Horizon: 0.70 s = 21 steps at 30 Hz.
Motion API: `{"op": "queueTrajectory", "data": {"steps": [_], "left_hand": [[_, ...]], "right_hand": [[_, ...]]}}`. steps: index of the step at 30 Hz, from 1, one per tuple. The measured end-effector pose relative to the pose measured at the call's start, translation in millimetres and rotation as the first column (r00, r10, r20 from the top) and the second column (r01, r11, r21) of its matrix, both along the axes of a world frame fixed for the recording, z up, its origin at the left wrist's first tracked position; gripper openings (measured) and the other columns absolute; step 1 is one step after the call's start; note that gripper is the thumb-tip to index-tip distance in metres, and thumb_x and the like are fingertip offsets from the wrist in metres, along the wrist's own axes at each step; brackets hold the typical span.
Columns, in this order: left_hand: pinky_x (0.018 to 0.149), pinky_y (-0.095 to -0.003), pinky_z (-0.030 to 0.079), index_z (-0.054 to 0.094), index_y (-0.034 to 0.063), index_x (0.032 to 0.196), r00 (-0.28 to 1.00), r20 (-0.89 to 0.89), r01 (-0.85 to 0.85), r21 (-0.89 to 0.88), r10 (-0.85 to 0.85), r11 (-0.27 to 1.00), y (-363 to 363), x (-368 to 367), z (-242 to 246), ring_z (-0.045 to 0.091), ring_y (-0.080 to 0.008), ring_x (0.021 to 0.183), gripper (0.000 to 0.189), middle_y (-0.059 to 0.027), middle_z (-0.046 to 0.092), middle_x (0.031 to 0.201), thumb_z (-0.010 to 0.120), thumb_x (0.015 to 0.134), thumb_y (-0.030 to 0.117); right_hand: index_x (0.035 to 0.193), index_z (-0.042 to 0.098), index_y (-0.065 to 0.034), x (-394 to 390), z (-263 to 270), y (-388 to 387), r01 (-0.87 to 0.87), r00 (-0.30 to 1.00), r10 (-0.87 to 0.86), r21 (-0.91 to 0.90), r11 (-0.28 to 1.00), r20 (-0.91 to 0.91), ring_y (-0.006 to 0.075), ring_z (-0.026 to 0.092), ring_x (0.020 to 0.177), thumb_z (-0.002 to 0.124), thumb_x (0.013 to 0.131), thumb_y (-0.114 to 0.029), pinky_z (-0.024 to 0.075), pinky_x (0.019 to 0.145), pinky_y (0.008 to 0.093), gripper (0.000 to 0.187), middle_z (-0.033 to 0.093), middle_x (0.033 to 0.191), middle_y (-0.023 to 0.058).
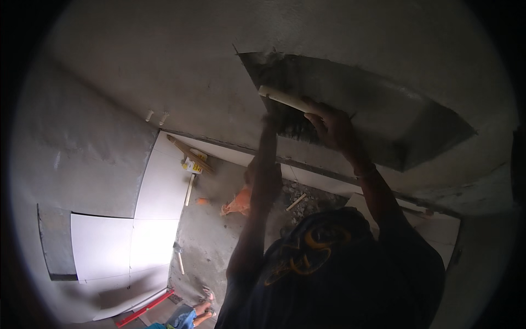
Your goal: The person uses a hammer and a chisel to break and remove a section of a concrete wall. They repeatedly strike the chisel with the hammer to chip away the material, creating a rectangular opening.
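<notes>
My right hand [333, 123] is closed on one end of a pale strip [284, 98], apparently wood. The strip lies across the left edge of a rectangular recess [353, 82] in the grey plastered wall, its far end at that edge. Below and to the left, my left hand [265, 177] is raised and blurred. It appears closed around a long dark tool [269, 140], whose upper end reaches the recess's lower left part. Blur and shadow hide what kind of tool it is.
Large white tiles [154, 230] line the lower wall. Below lie a yellow-and-white container [195, 160], an orange sack [238, 201], rubble [302, 205], and a hammer [179, 257]. A red level [146, 308] lies near another person's legs [201, 310]. Two pipe stubs [157, 117] protrude from the wall.
</notes>
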<state>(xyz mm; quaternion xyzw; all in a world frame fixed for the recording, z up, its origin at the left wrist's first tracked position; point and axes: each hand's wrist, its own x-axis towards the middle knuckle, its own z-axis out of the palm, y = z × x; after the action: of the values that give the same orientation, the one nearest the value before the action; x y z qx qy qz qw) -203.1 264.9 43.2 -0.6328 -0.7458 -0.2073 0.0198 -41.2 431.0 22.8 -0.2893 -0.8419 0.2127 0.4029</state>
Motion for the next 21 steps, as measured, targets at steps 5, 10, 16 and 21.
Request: {"op": "queueTrajectory", "data": {"steps": [5, 10, 16, 21], "left_hand": [[0.072, -0.0344, 0.049, 0.059, -0.0004, 0.105, 0.962, -0.202, -0.121, 0.277, 0.181, 0.953, 4, -25, -77, 0.06, -0.0293, 0.086, 0.021, -0.019, 0.058, 0.106, 0.055, 0.086, 0.008], [0.067, -0.0285, 0.048, 0.059, 0.0007, 0.107, 0.997, 0.079, -0.033, 0.343, 0.006, 0.939, 3, -22, -38, 0.059, -0.0196, 0.082, 0.023, -0.015, 0.06, 0.103, 0.062, 0.085, 0.008], [0.074, -0.0364, 0.049, 0.053, 0.0003, 0.117, 0.998, 0.061, -0.028, 0.276, 0.012, 0.961, 3, -39, -74, 0.058, -0.0273, 0.092, 0.034, -0.019, 0.057, 0.108, 0.055, 0.086, 0.013], [0.077, -0.038, 0.05, 0.044, -0.004, 0.128, 0.988, -0.132, -0.043, 0.271, 0.081, 0.962, -14, -3, -36, 0.061, -0.0254, 0.09, 0.05, -0.0117, 0.057, 0.114, 0.056, 0.081, 0.008]], "right_hand": [[0.125, 0.055, -0.0096, -5, 14, -15, -0.072, 0.996, 0.073, 0.016, 0.997, -0.06, 0.0287, 0.066, 0.092, 0.058, 0.09, -0.017, 0.0532, 0.076, 0.0355, 0.036, 0.065, 0.104, 0.0179], [0.126, 0.054, -0.0106, 1, -5, -1, -0.01, 1.0, 0.01, -0.007, 1.0, 0.007, 0.0287, 0.066, 0.089, 0.059, 0.089, -0.017, 0.0536, 0.073, 0.0361, 0.037, 0.065, 0.1, 0.0175], [0.126, 0.054, -0.0107, -5, 0, -4, -0.027, 1.0, 0.027, 0.072, 0.997, -0.002, 0.0286, 0.066, 0.09, 0.059, 0.089, -0.018, 0.0547, 0.074, 0.0358, 0.038, 0.065, 0.101, 0.0172], [0.124, 0.056, -0.0099, -1, -4, 0, -0.001, 0.999, 0.002, 0.013, 1.0, -0.046, 0.0284, 0.067, 0.09, 0.06, 0.089, -0.018, 0.0553, 0.076, 0.0358, 0.036, 0.065, 0.102, 0.0172]]}}
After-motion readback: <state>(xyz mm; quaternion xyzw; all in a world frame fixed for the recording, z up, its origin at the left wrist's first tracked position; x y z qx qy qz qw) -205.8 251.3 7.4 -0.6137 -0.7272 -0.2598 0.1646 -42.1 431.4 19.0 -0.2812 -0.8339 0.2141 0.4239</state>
